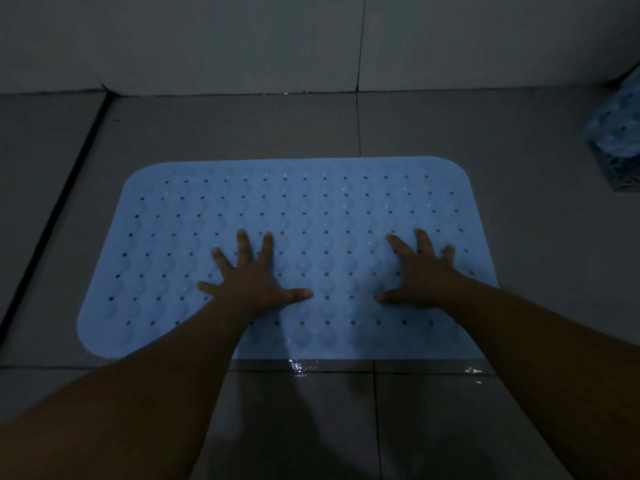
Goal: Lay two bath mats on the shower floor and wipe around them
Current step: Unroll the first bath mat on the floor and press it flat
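On the gray tile floor (450,140) lies a blue mat (311,202), flat, with its long side going left to right. It has rows of small holes and round bumps all over. Its corners are round.

Both my hands are pressed flat on the mat with fingers spread wide. They hold nothing. My left hand (254,280) sits near the middle of the mat, a bit toward me. My right hand (420,277) sits near the right end. The two hands are apart, with bare mat between my thumbs. My arms reach in from the bottom and cover parts of the near edge of the mat.

Just in front of the mat, close to me, the floor is wet and shiny (298,367). Behind the mat, the floor meets a tiled wall (207,39). Far off at the right edge is a second blue mat (616,133), bunched up, well apart from the flat one. The room is dim.
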